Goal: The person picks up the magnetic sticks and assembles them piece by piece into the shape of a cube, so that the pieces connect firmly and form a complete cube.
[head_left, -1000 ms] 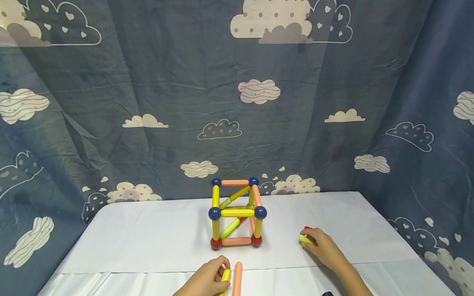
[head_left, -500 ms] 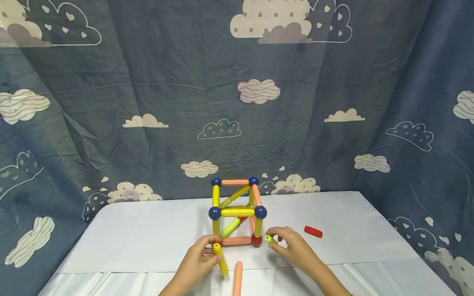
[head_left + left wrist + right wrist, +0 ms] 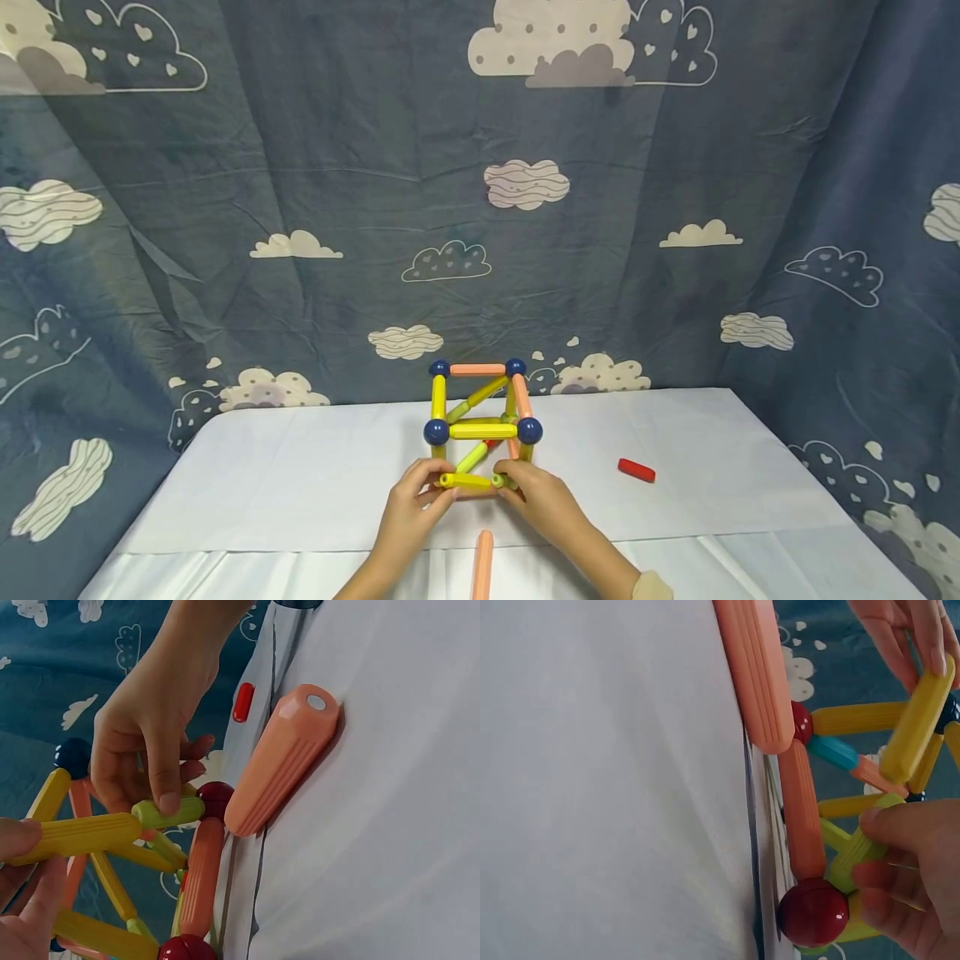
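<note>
In the head view my left hand [image 3: 408, 504] pinches a yellow magnetic rod [image 3: 467, 481] near one end, held nearly level. My right hand [image 3: 551, 504] pinches a short lime-green rod [image 3: 171, 812] between thumb and fingers. The facing ends of these two rods are close together, in front of a cube frame of rods and balls. Dark blue balls [image 3: 529, 431] mark its upper corners. In the right wrist view a dark red ball [image 3: 814, 913] and a salmon rod [image 3: 804, 817] form its lower front edge, partly hidden by my hands in the head view.
A loose salmon rod [image 3: 483, 567] lies on the white cloth [image 3: 300, 492] in front of the frame, between my forearms. Farther right lies a short red rod [image 3: 636, 471]. A dark blue cloud-patterned curtain [image 3: 360, 208] hangs behind and at both sides.
My right hand has brought the lime-green rod leftward from beside the red rod to the frame's front. My left hand has raised the yellow rod forward and turned it level.
</note>
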A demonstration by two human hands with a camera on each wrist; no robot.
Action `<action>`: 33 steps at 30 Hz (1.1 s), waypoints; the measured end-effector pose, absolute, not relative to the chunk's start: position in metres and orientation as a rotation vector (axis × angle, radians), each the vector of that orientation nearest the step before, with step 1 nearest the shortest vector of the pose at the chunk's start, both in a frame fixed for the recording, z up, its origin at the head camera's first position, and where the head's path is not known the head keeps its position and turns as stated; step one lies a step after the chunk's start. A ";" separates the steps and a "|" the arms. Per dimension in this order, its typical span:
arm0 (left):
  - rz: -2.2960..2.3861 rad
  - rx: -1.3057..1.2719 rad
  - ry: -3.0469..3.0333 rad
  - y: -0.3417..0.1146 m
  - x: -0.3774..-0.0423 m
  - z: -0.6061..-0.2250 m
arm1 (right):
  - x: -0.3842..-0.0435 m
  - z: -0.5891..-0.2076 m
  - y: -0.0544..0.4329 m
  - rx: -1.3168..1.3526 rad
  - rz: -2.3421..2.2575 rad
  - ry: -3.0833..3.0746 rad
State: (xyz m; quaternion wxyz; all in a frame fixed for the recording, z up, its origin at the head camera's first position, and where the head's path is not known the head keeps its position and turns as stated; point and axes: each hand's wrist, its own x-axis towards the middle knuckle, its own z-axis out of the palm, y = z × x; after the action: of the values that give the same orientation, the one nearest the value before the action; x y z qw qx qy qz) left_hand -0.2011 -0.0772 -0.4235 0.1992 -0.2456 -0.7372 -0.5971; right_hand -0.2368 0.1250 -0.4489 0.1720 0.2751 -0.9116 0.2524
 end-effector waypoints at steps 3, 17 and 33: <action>-1.668 -0.680 -2.056 -0.074 -0.210 -0.434 | -0.239 -0.451 0.124 0.775 0.739 -2.600; -1.176 -0.740 -2.039 -0.076 -0.222 -0.438 | -0.241 -0.458 0.116 0.841 1.382 -2.424; -1.449 -0.542 -2.205 -0.084 -0.246 -0.423 | -0.242 -0.452 0.099 0.613 1.279 -2.428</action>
State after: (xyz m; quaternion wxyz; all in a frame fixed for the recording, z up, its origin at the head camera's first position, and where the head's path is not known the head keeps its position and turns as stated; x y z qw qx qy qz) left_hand -0.2463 -0.0844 -0.4230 0.2220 -0.1963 -0.7982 -0.5245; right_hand -0.2419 0.0990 -0.4519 0.1639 0.2151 -0.8517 0.4488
